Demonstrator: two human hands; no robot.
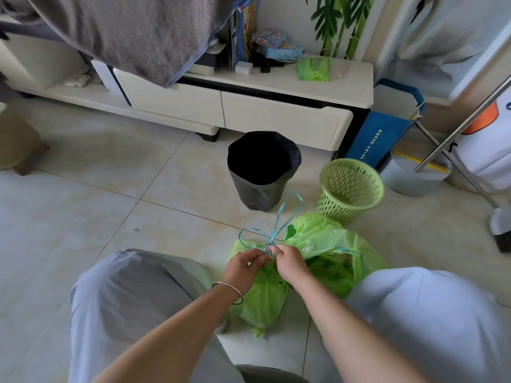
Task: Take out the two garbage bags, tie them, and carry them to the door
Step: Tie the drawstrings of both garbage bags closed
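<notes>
Two green garbage bags lie on the floor between my knees. The nearer bag [264,302] is gathered at its neck, where a thin blue drawstring [276,219] loops upward. My left hand [244,265] and my right hand [290,262] both pinch that drawstring at the bag's neck, fingertips almost touching. The second bag [329,244] sits just right of it, its mouth still open with contents showing. Behind them stand an empty green slotted bin [349,187] and a bin lined with a black bag [262,172].
A white low TV cabinet [249,106] with drawers runs along the back, a grey cloth [124,31] draped over it. A blue box [378,136], a mop handle [464,123] and a dustpan [500,228] stand at the right. A stool [16,142] sits at the left.
</notes>
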